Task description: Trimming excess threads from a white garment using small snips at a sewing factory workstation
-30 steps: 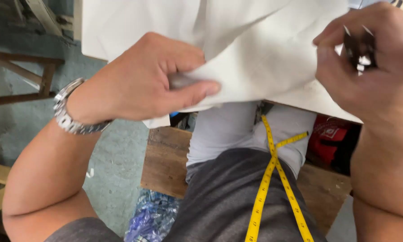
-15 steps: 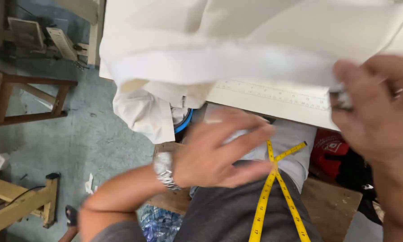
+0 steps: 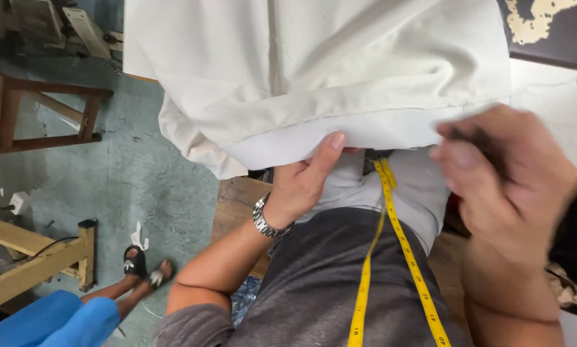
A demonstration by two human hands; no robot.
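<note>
A large piece of cream cloth (image 3: 314,71) hangs over the table edge in front of me. My left hand (image 3: 304,180), with a metal watch on the wrist, reaches under the cloth's folded lower edge and grips it, thumb pressed up against the fabric. My right hand (image 3: 503,173) is blurred at the right, fingers curled around a small dark object that I cannot make out. A yellow measuring tape (image 3: 391,257) hangs down my front over a grey shirt.
Wooden furniture frames (image 3: 44,122) stand on the grey-green floor at left. Another person's sandalled foot (image 3: 137,266) and blue garment (image 3: 51,321) show at lower left. A wooden stool (image 3: 234,199) sits under me. A dark patterned cloth (image 3: 545,26) lies top right.
My left hand dropped from on top of the cloth, swung below the table edge, and now grips the cloth's lower fold from underneath. My right hand shifted lower.
</note>
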